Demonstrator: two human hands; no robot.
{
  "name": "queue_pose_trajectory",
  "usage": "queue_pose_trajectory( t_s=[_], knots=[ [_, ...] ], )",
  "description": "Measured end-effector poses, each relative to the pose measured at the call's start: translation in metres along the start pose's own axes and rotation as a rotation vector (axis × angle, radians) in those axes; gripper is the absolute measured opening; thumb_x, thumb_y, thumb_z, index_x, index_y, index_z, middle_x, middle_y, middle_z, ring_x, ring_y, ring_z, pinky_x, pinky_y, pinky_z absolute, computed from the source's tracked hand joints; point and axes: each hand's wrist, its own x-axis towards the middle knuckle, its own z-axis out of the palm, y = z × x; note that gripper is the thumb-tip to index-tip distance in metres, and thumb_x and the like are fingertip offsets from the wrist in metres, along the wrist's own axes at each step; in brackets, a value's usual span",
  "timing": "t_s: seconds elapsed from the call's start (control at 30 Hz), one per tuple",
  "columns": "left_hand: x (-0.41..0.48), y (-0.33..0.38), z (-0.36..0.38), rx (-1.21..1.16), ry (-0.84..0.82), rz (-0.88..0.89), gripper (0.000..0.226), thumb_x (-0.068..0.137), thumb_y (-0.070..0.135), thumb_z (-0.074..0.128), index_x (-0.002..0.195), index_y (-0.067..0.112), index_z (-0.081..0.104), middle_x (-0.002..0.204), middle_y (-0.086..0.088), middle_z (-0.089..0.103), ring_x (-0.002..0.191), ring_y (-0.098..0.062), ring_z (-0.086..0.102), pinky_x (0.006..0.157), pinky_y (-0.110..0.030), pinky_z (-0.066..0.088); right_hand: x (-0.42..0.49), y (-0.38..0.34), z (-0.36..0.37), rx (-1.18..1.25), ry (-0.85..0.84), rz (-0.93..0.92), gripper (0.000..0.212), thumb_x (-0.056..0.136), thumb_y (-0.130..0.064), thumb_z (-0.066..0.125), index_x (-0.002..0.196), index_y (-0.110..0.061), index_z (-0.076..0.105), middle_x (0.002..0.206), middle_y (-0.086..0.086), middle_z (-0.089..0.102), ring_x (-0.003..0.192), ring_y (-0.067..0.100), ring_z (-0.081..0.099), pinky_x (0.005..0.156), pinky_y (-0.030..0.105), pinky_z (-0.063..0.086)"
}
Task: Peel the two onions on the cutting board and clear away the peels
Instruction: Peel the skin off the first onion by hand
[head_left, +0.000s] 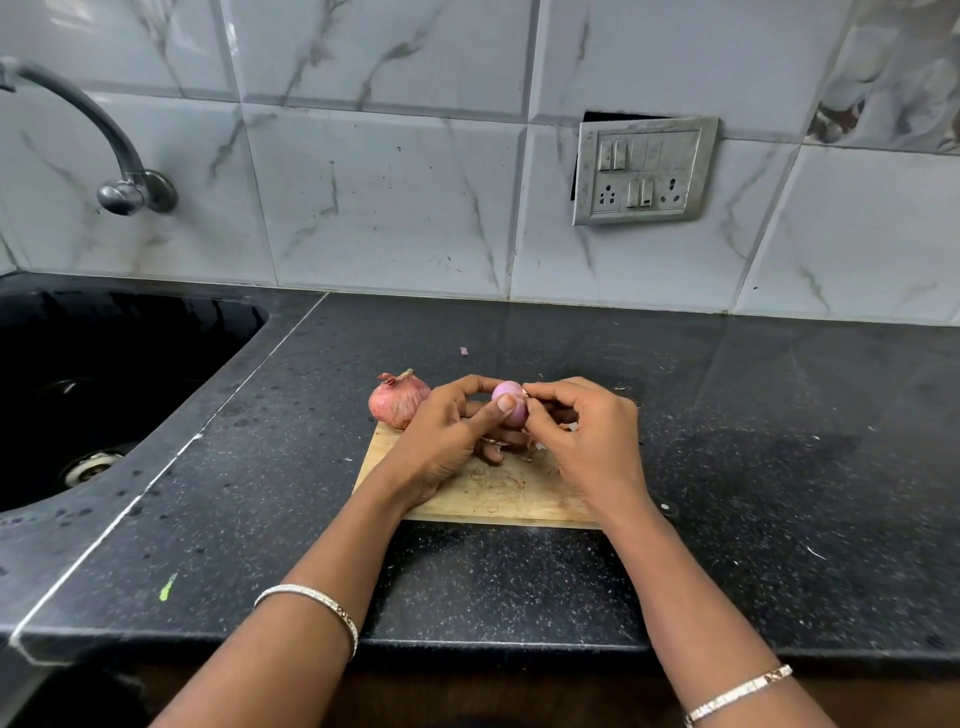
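A black counter is recorded, with a sink set into its left side and bare surface right of the cutting board. Above the board, the peeled onion is gripped by the left hand, and a strip of peel at its top is pinched by the right hand. The unpeeled onion is seated at the board's far left corner. Peel scraps are scattered on the board.

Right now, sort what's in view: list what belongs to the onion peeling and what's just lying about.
Job: held onion, pinched peel, left hand, right hand, unpeeled onion, wooden cutting board, peel scraps.
Lying about: tap, sink, switch panel, green scrap.
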Motion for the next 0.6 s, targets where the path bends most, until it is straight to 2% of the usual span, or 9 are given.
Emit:
queue_pose_trajectory(
  t_s=[0.13, 0.3, 0.4, 0.6],
  knots=[
    [-0.0005, 0.0002, 0.0008, -0.011, -0.021, -0.012, 0.029, 0.105, 0.023, 0.051, 0.124, 0.002, 0.061, 0.104, -0.018, 0.077, 0.092, -0.031, 0.077, 0.058, -0.022, 0.057, 0.0009, -0.0001, -0.0015, -0.02, 0.039, -0.024, 0.023, 0.081, -0.006, 0.07, 0.094, -0.02, 0.082, 0.086, -0.009, 0.077, 0.077, 0.003, 0.07, 0.071, 0.026, 0.057],
    [-0.0003, 0.0016, 0.0001, -0.038, -0.002, -0.001, 0.033, 0.105, 0.023, 0.051, 0.126, -0.001, 0.061, 0.108, -0.022, 0.075, 0.093, -0.032, 0.076, 0.059, -0.024, 0.057, 0.0006, -0.0058, -0.0035, 0.102, -0.005, 0.054, 0.013, 0.085, -0.021, 0.078, 0.097, -0.023, 0.082, 0.089, -0.013, 0.077, 0.081, -0.001, 0.071, 0.074, 0.024, 0.059],
    [0.0002, 0.0006, -0.0009, -0.029, -0.007, -0.005, 0.033, 0.105, 0.023, 0.052, 0.126, 0.0, 0.061, 0.107, -0.023, 0.075, 0.097, -0.037, 0.075, 0.06, -0.023, 0.059, 0.0009, -0.0047, -0.0047, 0.103, -0.007, 0.064, 0.011, 0.086, -0.021, 0.078, 0.096, -0.023, 0.082, 0.087, -0.012, 0.076, 0.082, 0.002, 0.071, 0.076, 0.028, 0.058],
    [0.0008, -0.0005, -0.0016, 0.011, -0.028, -0.023, 0.036, 0.106, 0.028, 0.049, 0.123, -0.001, 0.064, 0.104, -0.024, 0.075, 0.095, -0.038, 0.075, 0.06, -0.024, 0.057, -0.0016, -0.0025, -0.0009, 0.004, 0.012, -0.034, 0.011, 0.086, -0.02, 0.077, 0.095, -0.017, 0.083, 0.079, -0.006, 0.074, 0.072, 0.007, 0.069, 0.066, 0.032, 0.057]
  ],
)
